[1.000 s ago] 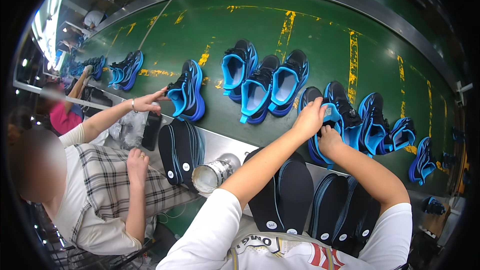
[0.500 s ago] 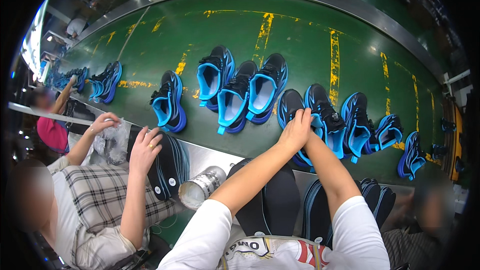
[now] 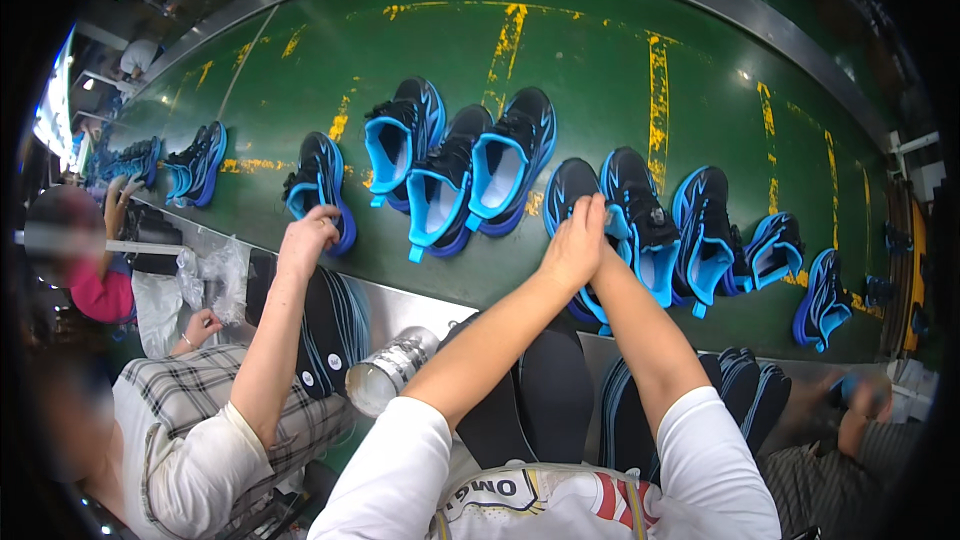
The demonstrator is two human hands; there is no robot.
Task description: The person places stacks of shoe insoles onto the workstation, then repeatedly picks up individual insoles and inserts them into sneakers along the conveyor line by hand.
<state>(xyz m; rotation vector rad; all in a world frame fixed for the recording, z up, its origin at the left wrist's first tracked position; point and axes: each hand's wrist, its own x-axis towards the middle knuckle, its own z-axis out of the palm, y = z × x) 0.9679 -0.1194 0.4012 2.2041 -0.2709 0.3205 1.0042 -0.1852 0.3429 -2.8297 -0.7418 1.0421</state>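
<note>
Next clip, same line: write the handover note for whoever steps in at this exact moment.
Left hand: pressed on the black-and-blue shoe at the near side of the green conveyor belt.
Right hand: tucked against the left hand at the same shoe; what its fingers grip cannot be seen.
Around it: more shoes of the same kind stand along the belt on both sides. Dark insoles are stacked under the forearms, and a silver can lies beside them.
A co-worker's hand reaches to another shoe further left.
Whether this shoe already has its insole does not show.
</note>
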